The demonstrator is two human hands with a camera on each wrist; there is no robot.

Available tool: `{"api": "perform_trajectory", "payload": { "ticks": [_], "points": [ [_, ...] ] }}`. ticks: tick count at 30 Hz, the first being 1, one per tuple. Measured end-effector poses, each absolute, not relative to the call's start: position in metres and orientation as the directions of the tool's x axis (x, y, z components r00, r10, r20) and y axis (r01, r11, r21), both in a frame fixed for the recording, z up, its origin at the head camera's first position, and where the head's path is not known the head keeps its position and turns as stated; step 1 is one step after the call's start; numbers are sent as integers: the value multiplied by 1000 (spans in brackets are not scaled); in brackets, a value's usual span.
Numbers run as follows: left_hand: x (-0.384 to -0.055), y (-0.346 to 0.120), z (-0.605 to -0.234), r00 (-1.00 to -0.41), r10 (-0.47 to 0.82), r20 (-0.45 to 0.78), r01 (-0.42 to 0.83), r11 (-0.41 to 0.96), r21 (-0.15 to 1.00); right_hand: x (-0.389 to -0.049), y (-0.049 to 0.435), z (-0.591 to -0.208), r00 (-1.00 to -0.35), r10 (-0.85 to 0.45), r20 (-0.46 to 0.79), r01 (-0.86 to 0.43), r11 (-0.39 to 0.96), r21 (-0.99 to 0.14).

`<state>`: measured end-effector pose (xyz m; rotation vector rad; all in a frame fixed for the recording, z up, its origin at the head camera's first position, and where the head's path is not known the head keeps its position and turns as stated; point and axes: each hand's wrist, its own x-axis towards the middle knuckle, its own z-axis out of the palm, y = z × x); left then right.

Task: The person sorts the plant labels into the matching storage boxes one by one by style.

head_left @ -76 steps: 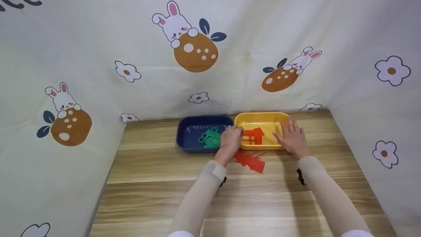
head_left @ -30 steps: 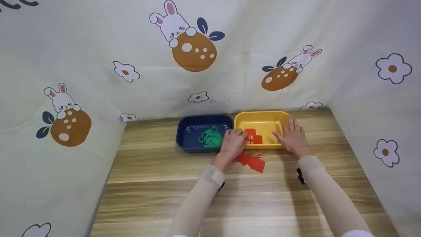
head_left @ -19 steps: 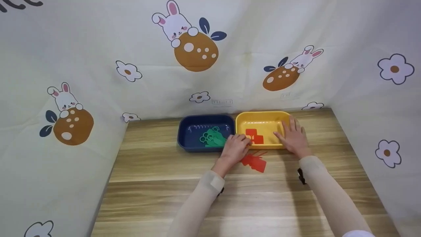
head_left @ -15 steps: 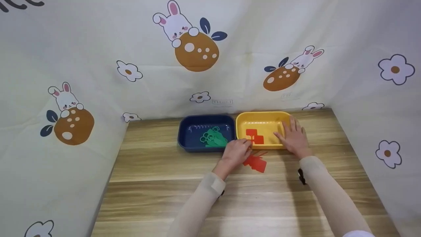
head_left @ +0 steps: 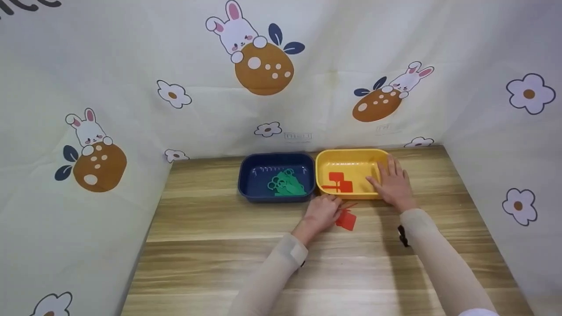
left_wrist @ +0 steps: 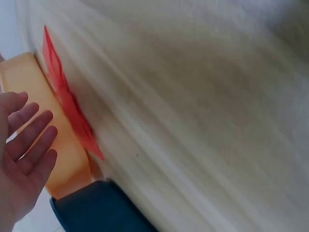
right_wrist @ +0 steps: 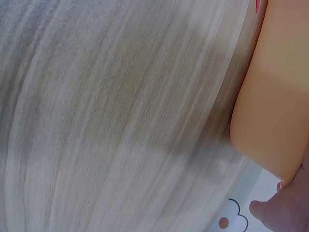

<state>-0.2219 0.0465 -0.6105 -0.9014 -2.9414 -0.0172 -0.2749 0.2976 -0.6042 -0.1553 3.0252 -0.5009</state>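
My left hand [head_left: 322, 212] hovers low over flat red plastic pieces [head_left: 347, 220] with square ends and thin stems, lying in front of a yellow tray [head_left: 371, 196]. Its fingers [left_wrist: 41, 145] are loosely extended in the left wrist view, with nothing visible between them. The hand covers part of the red pieces in the head view. More red pieces [head_left: 345, 186] lie inside the yellow tray. My right hand [head_left: 394, 182] rests on that tray's right side, fingers spread and fairly straight, thumb over the inside. In the right wrist view, the hand touches a corner of the tray [right_wrist: 275, 96].
A dark blue tray [head_left: 252, 198] stands against the yellow tray's left side, holding flat green pieces [head_left: 287, 184] with ring-shaped ends. Both trays sit on a wood-grain table [head_left: 210, 263] near its back edge. A printed cloth [head_left: 325, 105] encloses the table's back and sides.
My left hand has come from the blue and yellow trays' shared edge toward the front, over the red pieces on the table. The right hand has stayed on the yellow tray.
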Motion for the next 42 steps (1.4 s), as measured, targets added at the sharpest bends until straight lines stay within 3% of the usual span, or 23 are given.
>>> {"api": "perform_trajectory", "payload": {
  "ticks": [8,27,42],
  "points": [
    [-218,57,-620,-870,493,18,491,869,-56,-275,299,-605,-992,-114,-53,-91,945,-315],
    [-215,58,-621,-866,497,50,496,868,-34,-276,297,-606,-993,-115,-22,-102,942,-319],
    [-210,54,-595,-848,530,24,529,848,-16,-276,299,-606,-990,-126,-59,-102,944,-314]
  ]
}}
